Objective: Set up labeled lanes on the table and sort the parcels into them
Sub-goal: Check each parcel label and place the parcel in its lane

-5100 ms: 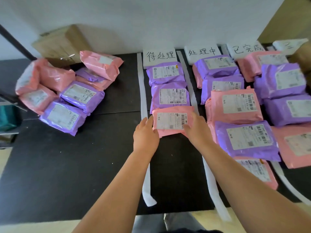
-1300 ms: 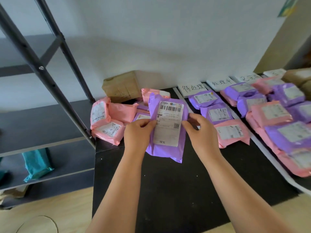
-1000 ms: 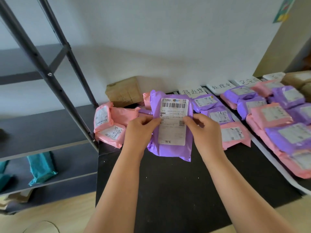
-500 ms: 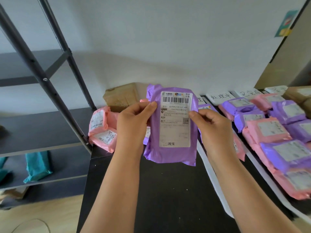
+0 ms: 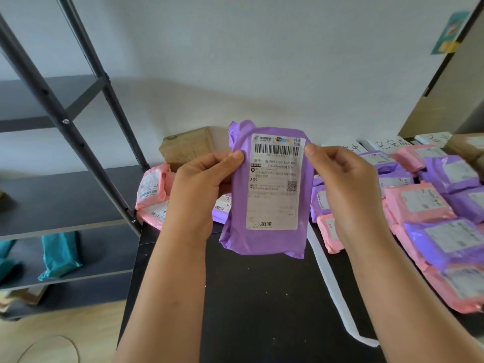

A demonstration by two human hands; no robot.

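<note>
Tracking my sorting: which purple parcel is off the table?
The purple plastic mailer gripped upright by the left hand and right hand; other purple mailers lie on the black table.

Purple parcel held upright in both hands above the black table.

Left hand grips its left edge, right hand its right — white label facing the camera. Pink and purple parcels lie in rows at right, a white strip beside them; a shelf stands left.
</note>
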